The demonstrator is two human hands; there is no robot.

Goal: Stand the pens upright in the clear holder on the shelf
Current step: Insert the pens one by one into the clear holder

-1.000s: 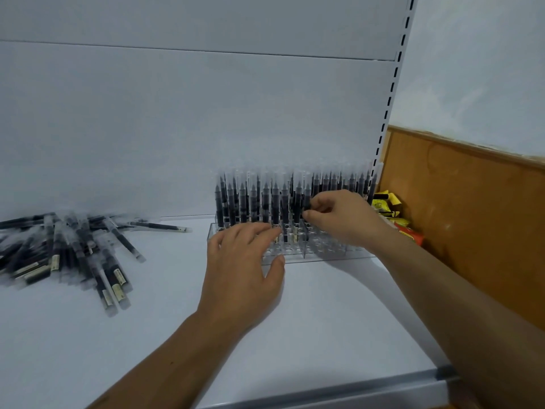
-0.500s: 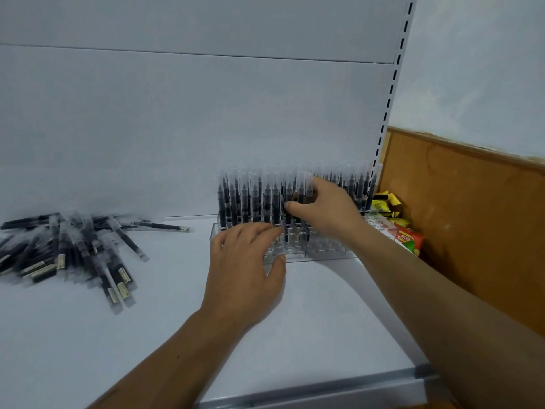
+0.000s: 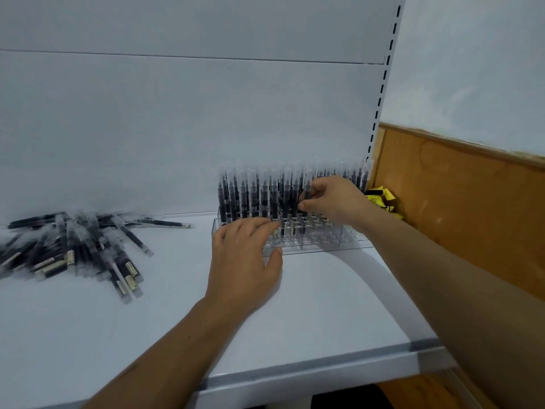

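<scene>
To my right, a wooden panel [image 3: 460, 208] closes off that side, and yellow packets [image 3: 381, 196] sit wedged in the corner between it and the slotted upright [image 3: 383, 84], just behind my right wrist. The white back panel [image 3: 177, 119] rises straight behind everything. A loose heap of pens [image 3: 73, 252] sprawls flat on the far left of the shelf [image 3: 309, 314], well apart from my hands.

The clear holder [image 3: 342, 244] stands at the back right of the shelf, close to the back panel. Its rear rows are packed with standing pens [image 3: 253, 196], dark barrels under clear caps; the front rows show bare sockets. My left hand [image 3: 244, 261] lies on the holder's front left corner, fingers stretched nearly straight over the sockets and thumb against the front wall, gripping nothing. My right hand [image 3: 333, 202] pinches one upright pen [image 3: 307, 187] between thumb and curled fingertips among the standing rows; I cannot tell whether its lower end is seated in a socket.

The shelf's front edge [image 3: 295, 376] runs below my forearms. Bare white surface lies between the heap and the holder, and from the holder forward to that edge.
</scene>
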